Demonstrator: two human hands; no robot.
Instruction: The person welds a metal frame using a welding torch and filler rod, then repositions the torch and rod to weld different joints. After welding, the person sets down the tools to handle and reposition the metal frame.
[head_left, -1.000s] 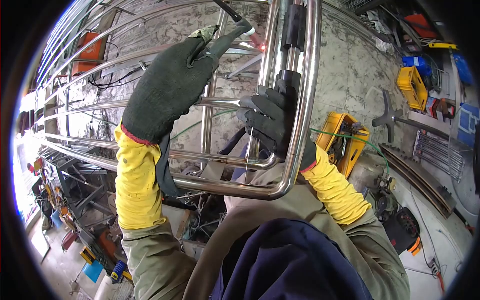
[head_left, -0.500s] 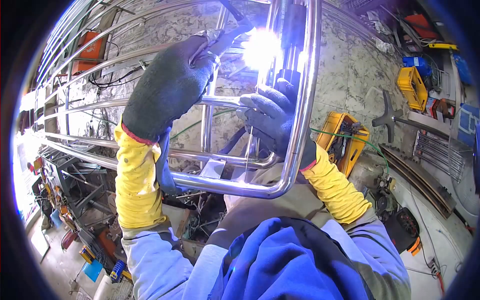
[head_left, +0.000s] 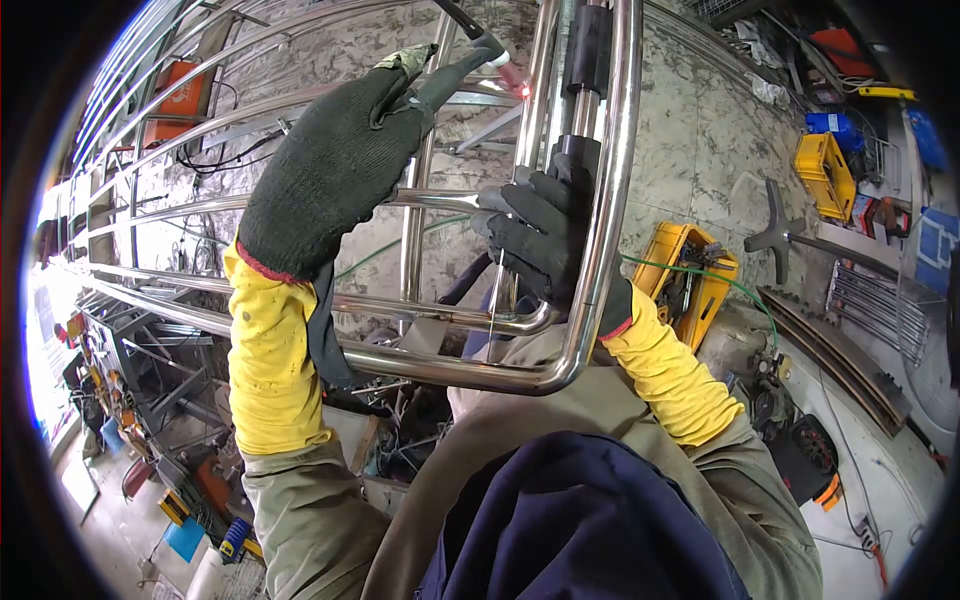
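My left hand (head_left: 335, 170), in a black glove with a yellow sleeve, is closed round a TIG welding torch (head_left: 458, 78). The torch's nozzle tip glows red close to a tube of the polished metal frame (head_left: 600, 230). My right hand (head_left: 540, 235), gloved alike, is inside the bent corner of the frame, its fingers curled around a thin filler rod (head_left: 495, 305). The rod runs down from the fingers past the lower tubes. Beside the right fingers is a black sleeve (head_left: 577, 152) on a tube, with another black sleeve (head_left: 590, 50) farther up.
Long metal tubes (head_left: 180, 213) stretch left. A yellow crate (head_left: 655, 265) with tools stands right of my forearm, a green hose (head_left: 745, 290) crossing it. An orange box (head_left: 178, 100) lies upper left. Racks and clutter (head_left: 170, 370) fill the lower left.
The bright white welding arc has gone out, leaving a small red glow at the torch tip. Both hands stay nearly in place.
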